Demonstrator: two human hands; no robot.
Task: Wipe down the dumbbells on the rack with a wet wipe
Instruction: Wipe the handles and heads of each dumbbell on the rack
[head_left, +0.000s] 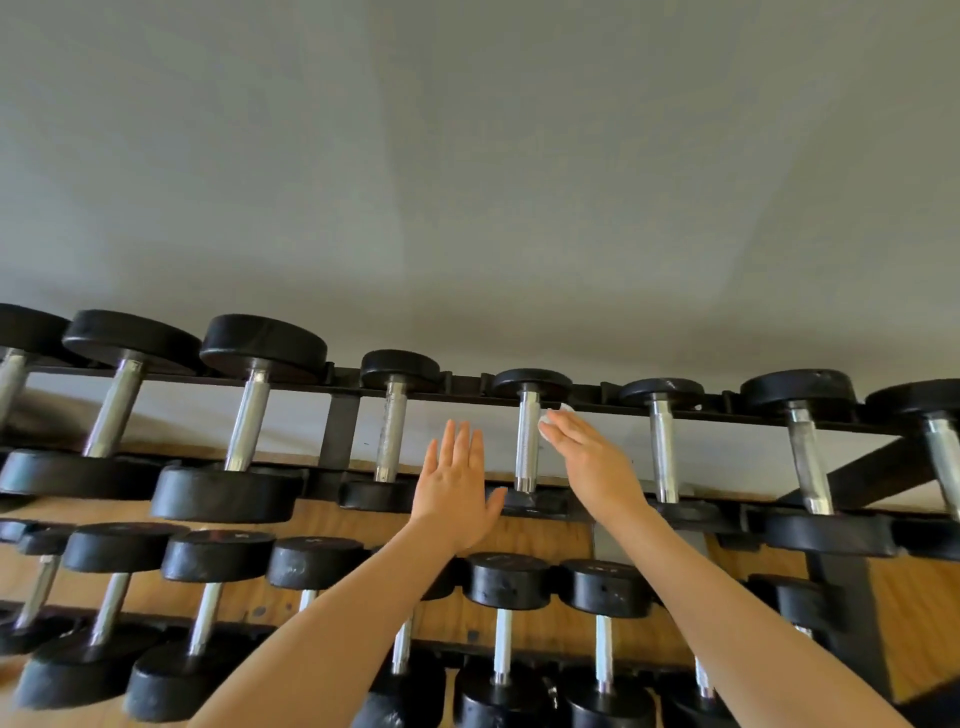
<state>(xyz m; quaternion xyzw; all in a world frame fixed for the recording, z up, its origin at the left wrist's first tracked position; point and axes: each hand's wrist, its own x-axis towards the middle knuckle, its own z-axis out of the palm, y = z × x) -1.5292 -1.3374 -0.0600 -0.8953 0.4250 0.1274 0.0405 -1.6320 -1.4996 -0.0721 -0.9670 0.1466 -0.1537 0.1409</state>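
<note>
Two hands (457, 488) (592, 462) flanking dumbbell handle (528, 441)

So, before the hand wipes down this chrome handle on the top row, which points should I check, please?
1. Wet wipe in right hand: ok, white wad at the fingertips.
2. Wipe against the handle: ok, it appears to touch.
3. Left hand clear of the stroke: ok, open beside the handle.
4. Dumbbell seated on the rack: ok.
5. Wipe still wet: cannot tell.
</note>
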